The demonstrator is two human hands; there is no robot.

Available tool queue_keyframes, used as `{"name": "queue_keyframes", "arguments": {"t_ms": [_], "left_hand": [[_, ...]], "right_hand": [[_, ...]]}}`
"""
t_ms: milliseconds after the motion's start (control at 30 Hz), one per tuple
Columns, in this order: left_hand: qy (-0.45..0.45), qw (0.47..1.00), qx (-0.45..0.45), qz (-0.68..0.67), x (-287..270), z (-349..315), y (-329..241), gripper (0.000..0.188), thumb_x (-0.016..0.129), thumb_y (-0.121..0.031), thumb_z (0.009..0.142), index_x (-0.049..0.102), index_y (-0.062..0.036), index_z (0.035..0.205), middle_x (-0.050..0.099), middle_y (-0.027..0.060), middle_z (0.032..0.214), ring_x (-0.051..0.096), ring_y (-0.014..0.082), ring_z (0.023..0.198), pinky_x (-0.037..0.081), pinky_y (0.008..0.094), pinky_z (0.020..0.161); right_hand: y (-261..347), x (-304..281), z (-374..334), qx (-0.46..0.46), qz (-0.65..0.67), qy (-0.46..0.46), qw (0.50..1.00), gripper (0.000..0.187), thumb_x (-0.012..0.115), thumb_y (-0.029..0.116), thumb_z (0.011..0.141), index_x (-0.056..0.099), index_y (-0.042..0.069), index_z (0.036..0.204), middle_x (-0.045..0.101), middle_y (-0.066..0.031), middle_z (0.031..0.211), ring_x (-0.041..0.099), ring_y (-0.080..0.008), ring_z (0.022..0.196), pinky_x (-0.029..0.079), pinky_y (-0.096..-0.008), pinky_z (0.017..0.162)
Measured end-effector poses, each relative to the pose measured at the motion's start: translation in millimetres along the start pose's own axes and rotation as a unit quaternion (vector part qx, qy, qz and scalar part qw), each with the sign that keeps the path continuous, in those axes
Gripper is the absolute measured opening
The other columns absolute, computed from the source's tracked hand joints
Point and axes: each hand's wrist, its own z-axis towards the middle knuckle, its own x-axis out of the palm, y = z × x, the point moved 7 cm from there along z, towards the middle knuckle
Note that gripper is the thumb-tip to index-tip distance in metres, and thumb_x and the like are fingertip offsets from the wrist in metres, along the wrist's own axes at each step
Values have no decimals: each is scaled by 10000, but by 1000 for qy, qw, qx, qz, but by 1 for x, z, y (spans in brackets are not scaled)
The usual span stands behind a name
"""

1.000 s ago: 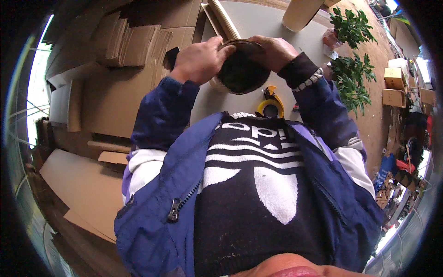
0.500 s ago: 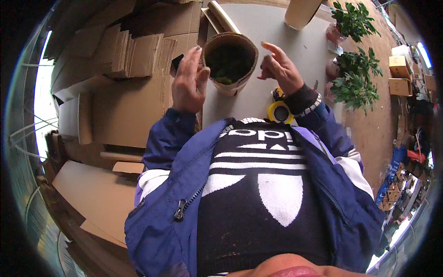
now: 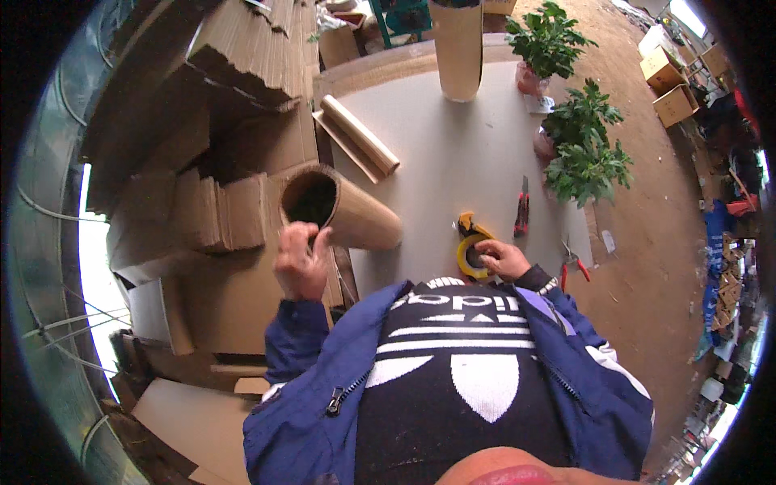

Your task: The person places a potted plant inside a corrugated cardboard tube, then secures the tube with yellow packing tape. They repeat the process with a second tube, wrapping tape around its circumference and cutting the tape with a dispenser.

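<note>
A brown cardboard tube (image 3: 364, 217) with dark green leaves (image 3: 314, 198) deep inside stands on the grey tabletop, its open mouth toward the left. My left hand (image 3: 301, 265) is closed at the near rim of that mouth, fingers curled over the edge. To the right, my right hand (image 3: 505, 262) has its fingertips in the ring of a yellow tape dispenser (image 3: 462, 257), thumb and fingers drawn together on it. The dispenser's orange cutter head (image 3: 469, 222) points away from me.
Beyond the tube lies a rolled cardboard sheet (image 3: 360, 139); another tube (image 3: 459, 65) stands at the back. Potted leafy plants (image 3: 588, 170) line the right edge. A red utility knife (image 3: 522, 212) and red-handled pliers (image 3: 574, 263) lie nearby. Cardboard stacks (image 3: 234, 212) fill the left side.
My left hand has gone from beside the tube to its rim. My right hand has come down from the tube's right side onto the tape dispenser. The view has shifted.
</note>
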Motion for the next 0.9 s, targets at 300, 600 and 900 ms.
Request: {"name": "queue_keyframes", "arguments": {"t_ms": [300, 600, 900], "left_hand": [[73, 993, 31, -87, 63, 59, -45, 171, 793, -27, 760, 627, -28, 803, 609, 108, 782, 604, 263, 716, 488, 353, 665], [114, 972, -53, -197, 100, 228, -58, 190, 804, -154, 839, 676, -14, 853, 617, 0, 688, 536, 66, 631, 472, 256, 589], [97, 985, 30, -136, 222, 307, -64, 143, 753, -173, 853, 721, -39, 890, 695, 93, 721, 687, 146, 666, 540, 299, 621]], "right_hand": [[-54, -40, 14, 9, -9, -36, 999, 411, 715, 214, 861, 645, 37, 1225, 721, -159, 1068, 713, -249, 927, 563, -368, 836], [-77, -60, 28, -42, -32, -20, 998, 337, 704, 182, 896, 643, 46, 1198, 713, -80, 858, 670, -126, 666, 545, -288, 613], [-94, -83, 33, 28, -39, -39, 998, 375, 713, 244, 871, 660, 55, 1191, 725, -154, 929, 711, -272, 848, 555, -378, 769]]}}
